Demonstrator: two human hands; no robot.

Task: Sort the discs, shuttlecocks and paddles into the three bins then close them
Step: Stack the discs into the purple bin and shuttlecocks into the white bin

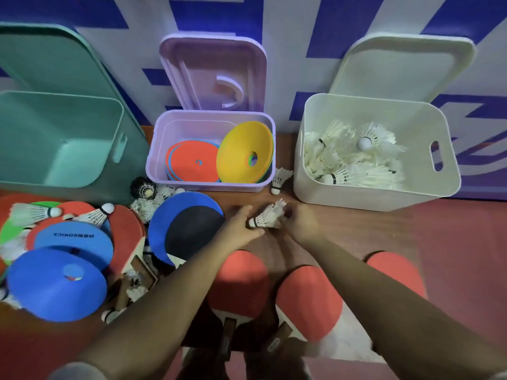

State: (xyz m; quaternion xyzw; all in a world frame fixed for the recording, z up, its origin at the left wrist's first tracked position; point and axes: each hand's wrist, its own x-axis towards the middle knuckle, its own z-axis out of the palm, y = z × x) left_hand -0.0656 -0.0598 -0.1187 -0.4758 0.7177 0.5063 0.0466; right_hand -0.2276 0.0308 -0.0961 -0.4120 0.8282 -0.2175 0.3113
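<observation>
My left hand point(241, 224) and right hand point(297, 224) both pinch one white shuttlecock point(267, 216) between them, low over the floor point(452, 242), just before the purple bin point(211, 149) and white bin point(375, 149).

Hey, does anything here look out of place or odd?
One white shuttlecock lies on the floor in the gap between the purple bin and the white bin. A lone black shuttlecock sits among the white ones.
</observation>
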